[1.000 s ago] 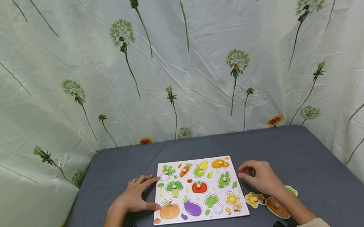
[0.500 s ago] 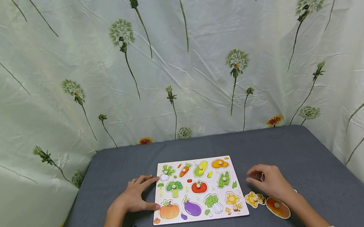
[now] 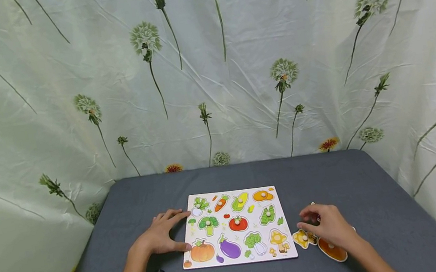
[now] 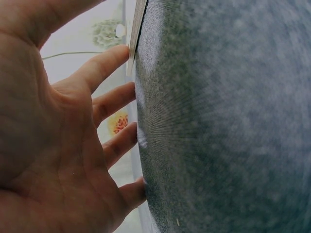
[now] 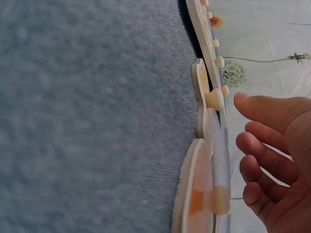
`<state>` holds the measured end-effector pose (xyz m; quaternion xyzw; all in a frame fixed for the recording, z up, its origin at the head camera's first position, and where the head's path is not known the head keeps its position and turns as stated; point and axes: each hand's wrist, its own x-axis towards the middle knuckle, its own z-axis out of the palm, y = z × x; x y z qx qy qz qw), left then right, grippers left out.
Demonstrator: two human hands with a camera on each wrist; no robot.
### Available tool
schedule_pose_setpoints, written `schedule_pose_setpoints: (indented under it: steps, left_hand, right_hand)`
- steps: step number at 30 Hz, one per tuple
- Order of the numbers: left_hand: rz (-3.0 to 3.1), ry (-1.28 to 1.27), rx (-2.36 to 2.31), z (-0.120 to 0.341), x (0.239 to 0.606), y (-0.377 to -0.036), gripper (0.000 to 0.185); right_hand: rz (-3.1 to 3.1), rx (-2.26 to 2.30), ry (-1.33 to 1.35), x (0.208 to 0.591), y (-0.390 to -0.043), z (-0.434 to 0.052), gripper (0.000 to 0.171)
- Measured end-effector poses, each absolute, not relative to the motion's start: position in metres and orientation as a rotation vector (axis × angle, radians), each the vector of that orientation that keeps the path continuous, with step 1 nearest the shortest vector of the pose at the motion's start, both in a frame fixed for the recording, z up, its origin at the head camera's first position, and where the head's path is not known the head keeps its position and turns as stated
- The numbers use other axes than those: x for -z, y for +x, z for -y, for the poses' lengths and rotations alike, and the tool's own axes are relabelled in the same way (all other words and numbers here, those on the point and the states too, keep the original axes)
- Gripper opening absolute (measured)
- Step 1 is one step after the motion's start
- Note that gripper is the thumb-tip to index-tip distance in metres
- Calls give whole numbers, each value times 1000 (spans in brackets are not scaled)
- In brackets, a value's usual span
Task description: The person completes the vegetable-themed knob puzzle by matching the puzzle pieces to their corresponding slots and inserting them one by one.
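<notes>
Two hands are working the vegetable puzzle board (image 3: 236, 227): the left hand (image 3: 159, 239) is lying flat, fingers spread, steadying its edge, while the right hand (image 3: 328, 225), fingers loosely curled and empty, is hovering over loose pieces (image 3: 306, 238) beside it on the surface (image 3: 356, 181).

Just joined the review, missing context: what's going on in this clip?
A person sits at a grey table with a vegetable peg puzzle board. The left hand rests flat at the board's left edge, fingers straight. The right hand hovers with loosely curled fingers over loose pieces lying off the board to its right: a yellow piece and an orange oval piece. The right wrist view shows it holding nothing. Most pieces sit in the board.
</notes>
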<state>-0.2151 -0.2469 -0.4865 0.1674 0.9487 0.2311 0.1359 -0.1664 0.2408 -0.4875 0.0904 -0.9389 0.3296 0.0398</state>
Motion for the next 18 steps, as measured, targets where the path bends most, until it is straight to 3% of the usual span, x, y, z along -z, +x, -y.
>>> schedule_pose_setpoints:
  steps: [18]
  left_hand:
    - [-2762, 500, -666, 247, 488, -215, 100]
  right_hand:
    - [2891, -1057, 560, 498, -159, -247, 28]
